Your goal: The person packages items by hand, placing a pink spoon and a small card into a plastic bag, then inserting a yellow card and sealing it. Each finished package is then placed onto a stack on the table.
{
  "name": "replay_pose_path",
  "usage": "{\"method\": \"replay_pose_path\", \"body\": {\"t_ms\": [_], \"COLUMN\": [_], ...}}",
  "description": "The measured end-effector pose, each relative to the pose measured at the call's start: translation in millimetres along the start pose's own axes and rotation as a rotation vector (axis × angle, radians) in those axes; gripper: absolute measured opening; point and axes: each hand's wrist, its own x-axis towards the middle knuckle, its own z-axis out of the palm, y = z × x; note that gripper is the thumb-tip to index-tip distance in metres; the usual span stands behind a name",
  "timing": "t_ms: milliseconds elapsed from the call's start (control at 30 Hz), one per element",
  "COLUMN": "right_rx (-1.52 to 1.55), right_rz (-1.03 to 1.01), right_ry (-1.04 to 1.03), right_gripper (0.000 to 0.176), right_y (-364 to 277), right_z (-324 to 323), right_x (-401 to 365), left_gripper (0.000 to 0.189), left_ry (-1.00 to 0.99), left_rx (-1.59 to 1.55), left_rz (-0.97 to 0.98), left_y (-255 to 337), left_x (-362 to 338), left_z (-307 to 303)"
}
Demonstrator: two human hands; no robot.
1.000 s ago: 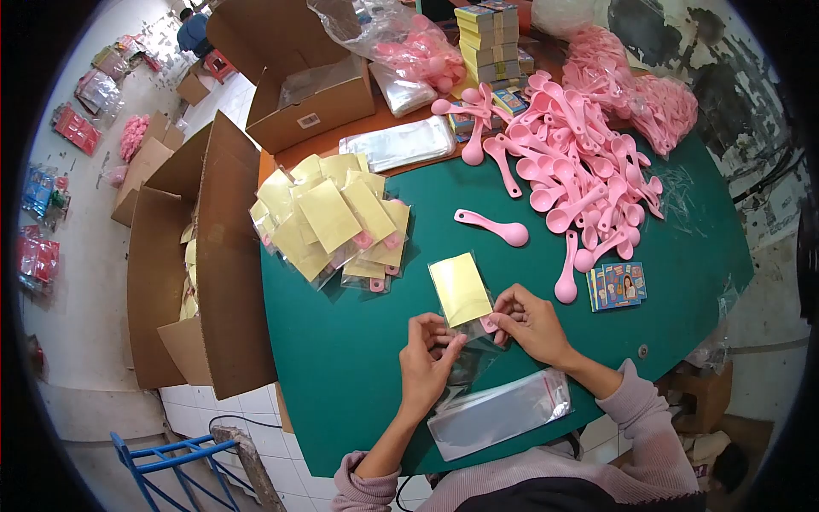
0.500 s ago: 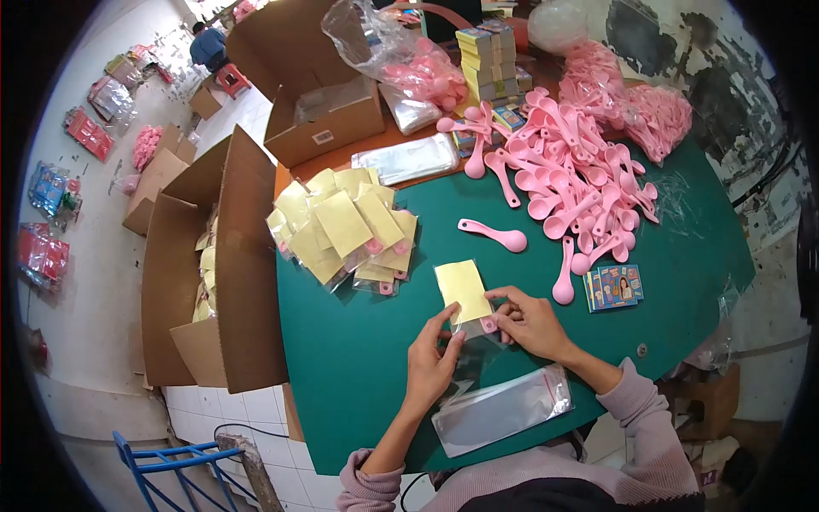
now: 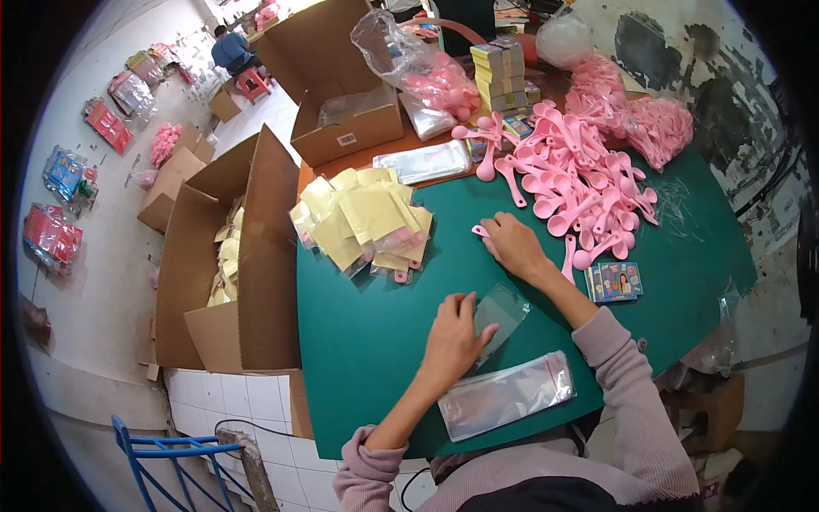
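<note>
Head view: our left hand rests open-fingered on a clear sleeve; our right hand covers a pink spoon, and we cannot tell its grip. Unpinched, the slick sleeve may slide away.

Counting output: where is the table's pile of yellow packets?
Head view: the pile of yellow packets lies left on the green table, beside the open cardboard box.

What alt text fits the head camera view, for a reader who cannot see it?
A person's right hand covers a pink spoon on a green table, while the left hand rests on a clear bag. Behind lie a heap of pink spoons and packed bags.
</note>
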Motion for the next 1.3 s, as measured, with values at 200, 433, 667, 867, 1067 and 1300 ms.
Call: {"method": "replay_pose_path", "body": {"t_ms": [200,433,667,867,1067,1300], "right_rx": [0.709,1.136,1.179,1.126,0.985,1.027], "right_rz": [0.217,0.369,0.366,0.363,0.299,0.312], "right_ry": [0.259,0.356,0.473,0.490,0.446,0.278], "right_gripper": [0.025,0.014,0.014,0.015,0.019,0.022], "right_y": [-10.4,-10.6,-25.0,-28.7,-35.3,-46.1], "right_z": [-58.7,-57.5,-66.4,-65.3,-68.7,-65.3], "right_x": [-24.1,-51.4,-54.8,-55.7,-57.9,-60.4], "left_gripper": [0.045,0.024,0.021,0.022,0.024,0.037], "left_ry": [-0.092,-0.195,-0.371,-0.351,-0.332,-0.289], "left_rx": [-0.278,-0.342,-1.063,-1.085,-1.109,-1.201], "left_rz": [-0.153,-0.102,-0.510,-0.539,-0.523,-0.346], "left_y": [-13.1,-19.6,-23.9,-32.5,-32.3,-21.4], "left_x": [14.2,24.9,30.3,28.3,29.1,29.0], "left_z": [14.8,-4.7,-16.2,-16.1,-13.8,-10.0]}}
